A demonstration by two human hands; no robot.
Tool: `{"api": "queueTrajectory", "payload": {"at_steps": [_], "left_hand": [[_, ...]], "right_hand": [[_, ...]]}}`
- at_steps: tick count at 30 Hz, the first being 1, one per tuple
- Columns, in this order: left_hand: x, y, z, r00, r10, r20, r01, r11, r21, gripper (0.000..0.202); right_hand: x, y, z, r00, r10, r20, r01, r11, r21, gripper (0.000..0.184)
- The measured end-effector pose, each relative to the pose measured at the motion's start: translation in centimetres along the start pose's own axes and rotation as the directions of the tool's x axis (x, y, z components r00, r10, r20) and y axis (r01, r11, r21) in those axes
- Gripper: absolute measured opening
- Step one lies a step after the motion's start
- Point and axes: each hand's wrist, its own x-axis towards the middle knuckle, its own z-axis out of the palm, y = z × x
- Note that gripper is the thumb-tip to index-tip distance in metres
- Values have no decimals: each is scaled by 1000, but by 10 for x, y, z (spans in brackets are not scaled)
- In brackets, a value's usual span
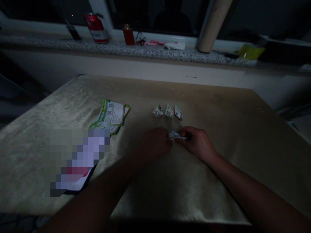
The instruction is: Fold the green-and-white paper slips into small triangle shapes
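Both hands meet over the middle of a tan table (218,110). My left hand (156,144) and my right hand (196,142) pinch a small folded piece of printed paper (175,135) between their fingertips, low over the tabletop. The fingers of both hands are curled closed on it. Just beyond the hands, three small folded paper pieces (168,112) stand in a row. A stack of green and white printed leaflets (111,116) lies to the left of them.
A phone with a lit, blurred-out screen (77,161) lies at the near left of the table. Behind the table runs a speckled windowsill (145,48) with a red can (96,27), a small red container (128,34), a cardboard tube (213,24) and yellow packaging (250,51). The room is dim.
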Motion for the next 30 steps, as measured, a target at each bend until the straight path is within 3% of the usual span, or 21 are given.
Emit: {"api": "queueTrajectory", "payload": {"at_steps": [9, 20, 30], "left_hand": [[6, 2, -4, 999, -8, 33, 8, 1000, -1, 27], [4, -9, -9, 999, -29, 21, 30, 995, -93, 15], [2, -16, -5, 1000, -7, -30, 1, 981, -194, 30]], "right_hand": [[1, -2, -2, 1000, -11, 8, 11, 1000, -5, 13], [2, 1, -7, 999, -10, 51, 8, 999, 36, 11], [0, 7, -8, 996, -85, 18, 82, 988, 131, 12]]}}
